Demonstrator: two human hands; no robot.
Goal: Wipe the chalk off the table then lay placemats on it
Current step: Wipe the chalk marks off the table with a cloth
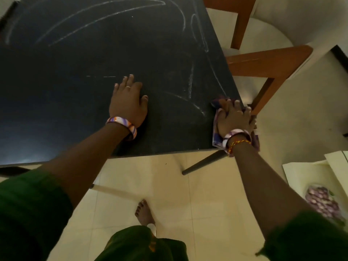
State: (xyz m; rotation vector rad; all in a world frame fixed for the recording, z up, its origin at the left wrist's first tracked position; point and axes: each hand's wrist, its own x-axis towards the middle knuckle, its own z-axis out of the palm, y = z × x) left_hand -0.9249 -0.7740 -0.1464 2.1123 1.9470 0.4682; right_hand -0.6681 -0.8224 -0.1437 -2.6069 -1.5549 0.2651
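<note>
A black table (79, 113) fills the upper left of the head view. White chalk lines (105, 16) curve across its far part and run down its right side toward the near corner. My left hand (128, 102) lies flat on the tabletop with straight fingers. My right hand (235, 119) presses a purple patterned cloth (216, 136) onto the table's near right corner, fingers spread over it. The cloth hangs slightly past the table edge.
A wooden chair (267, 63) stands close against the table's right side. A pale surface at the lower right holds a plate of chopped purple onions (322, 202). Cream floor tiles (150, 176) and my bare foot (144, 211) lie below the table's near edge.
</note>
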